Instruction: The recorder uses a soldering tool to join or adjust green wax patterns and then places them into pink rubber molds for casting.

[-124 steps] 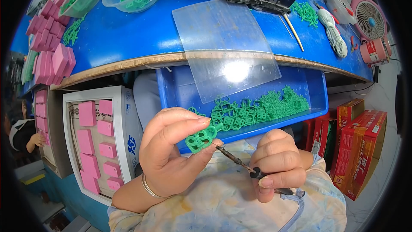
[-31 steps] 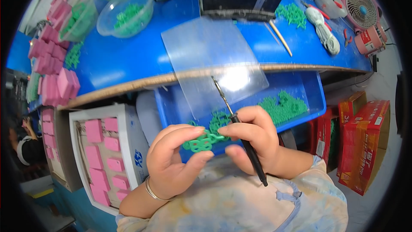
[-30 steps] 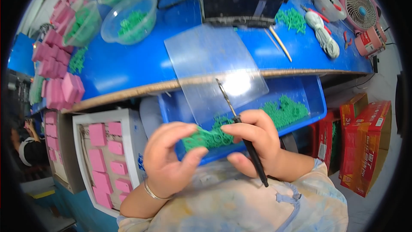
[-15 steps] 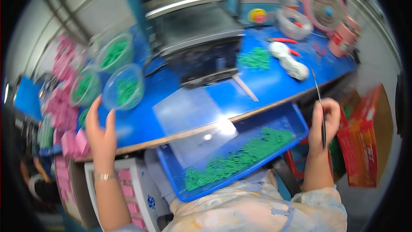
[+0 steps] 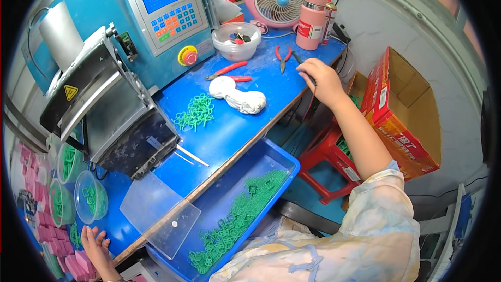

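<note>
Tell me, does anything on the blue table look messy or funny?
Yes, a little: the clear plastic sheet sticks out past the edge of the blue table, over the blue tray, and some green pieces lie loose beside the white cord bundle.

Head camera: left unit of a head-worn fisheye pair; picture upright, unmirrored.
Viewpoint: above the wearer's tie-dye shirt [image 5: 381,209], which occupies the lower right.
Facing: downward and forward over the blue workbench [image 5: 229,130], whose front edge slants from lower left to upper right.
Near field: blue plastic tray [image 5: 261,159], below centre, seen from above.
Far field: keypad control panel [image 5: 167,10] and pink fan [image 5: 282,1], along the top.
Lateral coverage: left hand [image 5: 97,249] near the lower-left rim; red cardboard box [image 5: 389,120] at right.
Border: black, curved.
</note>
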### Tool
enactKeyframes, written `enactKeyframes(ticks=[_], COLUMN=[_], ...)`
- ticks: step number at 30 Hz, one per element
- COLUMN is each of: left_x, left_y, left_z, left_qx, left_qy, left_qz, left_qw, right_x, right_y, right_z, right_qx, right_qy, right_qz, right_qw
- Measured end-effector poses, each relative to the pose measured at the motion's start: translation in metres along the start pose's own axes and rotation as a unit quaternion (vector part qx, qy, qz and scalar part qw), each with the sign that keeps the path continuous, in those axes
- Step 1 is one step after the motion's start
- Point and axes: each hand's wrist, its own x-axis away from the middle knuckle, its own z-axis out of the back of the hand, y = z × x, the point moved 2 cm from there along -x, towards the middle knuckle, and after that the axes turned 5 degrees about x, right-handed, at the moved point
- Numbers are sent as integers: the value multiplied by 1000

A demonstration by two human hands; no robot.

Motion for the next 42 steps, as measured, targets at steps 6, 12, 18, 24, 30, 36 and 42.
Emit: enactKeyframes(ticks=[6, 12, 18, 24, 30, 36, 42], left_x=[-9, -5, 25, 88, 126, 183, 170], left_y=[-4, -6, 2, 3, -40, -126, -130], left_z=[-1, -2, -4, 37, 170, 231, 192], left_qx=[36, 46, 61, -201, -271, -547, -551], left_qy=[-6, -9, 46, 88, 326, 51, 43], left_qz=[21, 36, 9, -303, -192, 61, 65], left_qw=[999, 998, 997, 927, 885, 833, 831], right_x=[-10, -9, 10, 6, -12, -31, -24], right_y=[36, 42, 45, -3, -82, -200, -225], right_z=[-33, -31, -29, -8, 10, -1, 5], right_qx=[21, 60, 18, 36, 11, -180, -170], right_qy=[-180, -259, -198, -39, 7, 131, 101], right_qz=[53, -22, -10, 86, 234, 224, 303], right_qw=[982, 964, 980, 995, 972, 949, 932])
